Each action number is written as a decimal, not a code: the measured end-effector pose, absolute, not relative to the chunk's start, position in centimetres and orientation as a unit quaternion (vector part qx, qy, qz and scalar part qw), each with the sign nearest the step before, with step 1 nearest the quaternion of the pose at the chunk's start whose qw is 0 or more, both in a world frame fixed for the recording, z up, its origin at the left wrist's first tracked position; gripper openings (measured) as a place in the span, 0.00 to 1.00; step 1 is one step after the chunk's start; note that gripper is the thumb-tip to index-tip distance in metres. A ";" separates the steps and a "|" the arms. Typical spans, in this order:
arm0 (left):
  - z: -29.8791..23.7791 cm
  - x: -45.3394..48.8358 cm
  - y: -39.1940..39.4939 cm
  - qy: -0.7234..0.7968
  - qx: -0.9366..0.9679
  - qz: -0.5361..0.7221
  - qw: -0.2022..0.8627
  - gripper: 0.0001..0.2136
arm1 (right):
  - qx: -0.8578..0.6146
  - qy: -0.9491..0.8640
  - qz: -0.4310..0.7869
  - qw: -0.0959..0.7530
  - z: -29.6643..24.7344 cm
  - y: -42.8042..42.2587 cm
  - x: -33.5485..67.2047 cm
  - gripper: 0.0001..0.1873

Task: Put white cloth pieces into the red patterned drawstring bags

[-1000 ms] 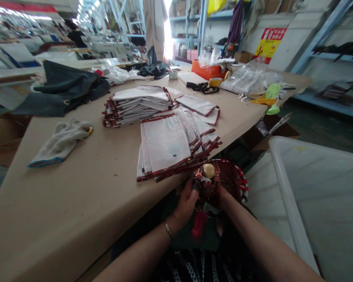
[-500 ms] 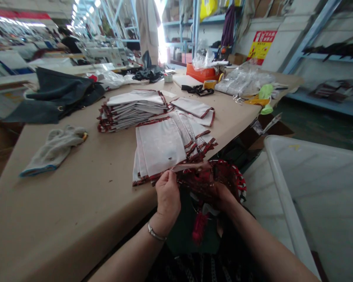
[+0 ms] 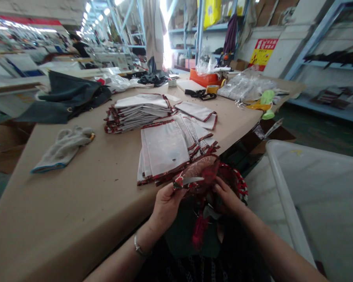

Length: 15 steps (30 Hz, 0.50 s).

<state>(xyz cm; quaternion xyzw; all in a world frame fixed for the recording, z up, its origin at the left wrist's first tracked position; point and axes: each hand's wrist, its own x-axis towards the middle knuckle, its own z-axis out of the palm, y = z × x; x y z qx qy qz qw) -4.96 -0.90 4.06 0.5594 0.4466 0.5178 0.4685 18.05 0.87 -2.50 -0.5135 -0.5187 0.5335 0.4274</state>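
My left hand [image 3: 168, 203], with a bracelet at the wrist, pinches the left edge of a sheer dark red cloth [image 3: 204, 168] at the table's front edge. My right hand [image 3: 228, 196] grips the same cloth lower on its right side; some of its fingers are hidden. The cloth is bunched, with a patterned border near my left thumb. Just beyond lie fanned white fabric pieces [image 3: 164, 147] with dark red edging. A round basket with a red and white rim [image 3: 242, 184] sits below, partly covered by my right hand and the cloth.
A neat stack of folded white pieces [image 3: 141, 111] stands behind. A work glove [image 3: 66, 149] and dark grey fabric [image 3: 73, 98] lie left. A large white bin [image 3: 278, 188] is close on the right. Farther back are an orange box [image 3: 204, 78] and plastic bags [image 3: 247, 86].
My left hand has turned and lowered slightly, and the cloth between my hands has been lifted and opened out. My right hand has come up into clearer view. The camera view has shifted a little.
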 end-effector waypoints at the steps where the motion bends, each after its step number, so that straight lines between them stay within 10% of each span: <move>1: 6.1 -5.3 -0.7 0.417 0.607 0.498 0.458 0.10 | -0.460 -0.534 0.564 0.431 -0.6 1.3 18.2 0.29; 5: 14.7 -5.4 1.4 0.308 0.719 0.451 0.429 0.10 | -0.331 -0.550 0.628 0.440 7.4 3.8 17.2 0.17; 10: 18.3 -8.0 4.4 0.331 0.720 0.521 0.316 0.11 | -0.419 -0.418 0.451 0.668 14.9 4.1 18.1 0.11; 15: 12.8 -13.0 2.9 0.446 0.773 0.426 0.150 0.04 | -0.698 -0.381 0.294 0.531 10.6 1.8 24.3 0.12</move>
